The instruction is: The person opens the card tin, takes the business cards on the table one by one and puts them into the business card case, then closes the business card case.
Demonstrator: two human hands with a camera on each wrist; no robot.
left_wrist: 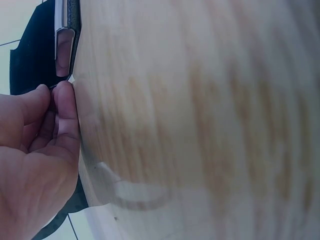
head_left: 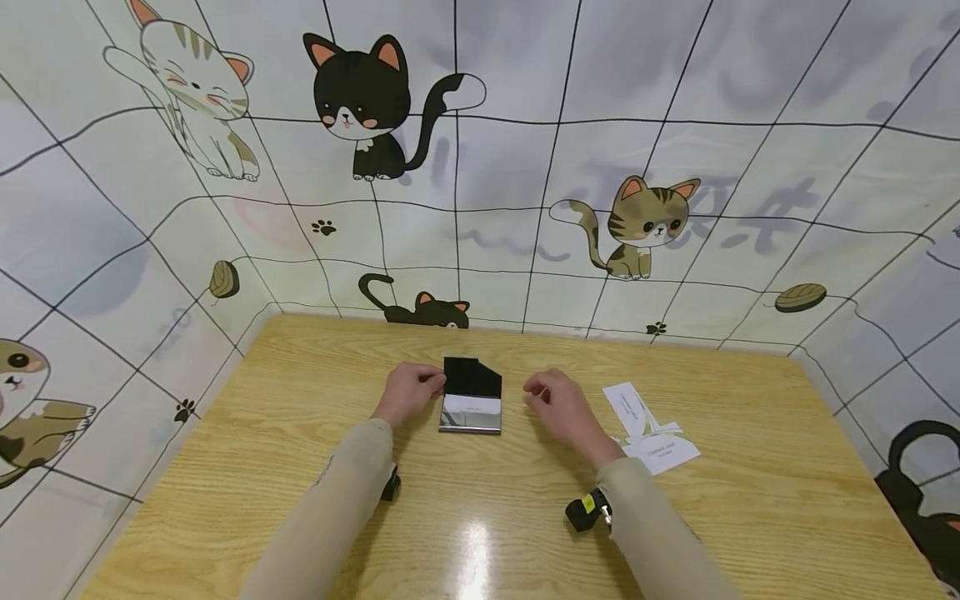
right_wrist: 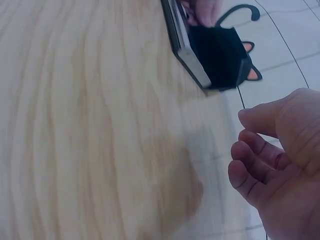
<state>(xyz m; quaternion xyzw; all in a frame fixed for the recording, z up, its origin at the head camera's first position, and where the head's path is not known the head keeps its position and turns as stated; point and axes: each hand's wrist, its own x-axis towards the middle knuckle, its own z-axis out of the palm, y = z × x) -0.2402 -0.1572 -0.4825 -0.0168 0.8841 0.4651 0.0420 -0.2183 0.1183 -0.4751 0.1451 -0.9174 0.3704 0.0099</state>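
Note:
A business card holder lies on the table with its black flap folded back. Its lower part is shiny metal, and a white card shows inside. On the holder's left side, my left hand pinches the edge of the flap between thumb and fingers; in the left wrist view the fingertips sit right at the black edge. To the right of the holder and apart from it, my right hand hovers with fingers loosely bent and nothing in them.
Several white business cards lie spread on the wooden table, partly behind my right wrist. A cat-print cloth hangs along the table's back and sides. Each wrist bears a small black camera.

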